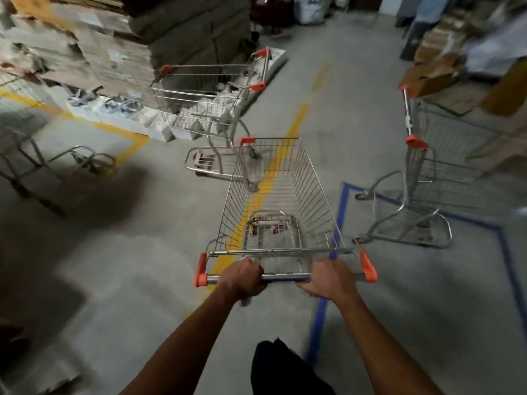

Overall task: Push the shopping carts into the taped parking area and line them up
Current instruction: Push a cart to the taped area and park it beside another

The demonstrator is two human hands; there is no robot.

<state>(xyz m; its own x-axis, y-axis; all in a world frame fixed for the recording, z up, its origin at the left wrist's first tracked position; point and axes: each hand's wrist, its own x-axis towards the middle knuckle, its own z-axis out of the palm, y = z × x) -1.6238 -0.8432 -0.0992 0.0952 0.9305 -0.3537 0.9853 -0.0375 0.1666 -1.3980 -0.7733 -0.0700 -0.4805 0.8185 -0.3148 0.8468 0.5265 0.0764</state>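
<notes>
We steer empty cart (281,195) by handle bar (285,277); left hand (242,280) and right hand (328,279) fingers clamped on bar; cart sits on yellow line, just left of blue taped bay (342,206); parked cart (422,178) inside; next, we judge, swing right, align alongside.

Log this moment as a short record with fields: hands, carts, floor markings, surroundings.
hands: left hand and right hand both grip the handle bar of the near cart
near cart: empty basket, over the yellow line, left of the blue tape outline
right cart: wheels on or within the blue tape corner, turned sideways
far cart: ahead left, outside the blue tape
surroundings: stacked cardboard at left, boxes at right
task state: near cart not yet parked
</notes>
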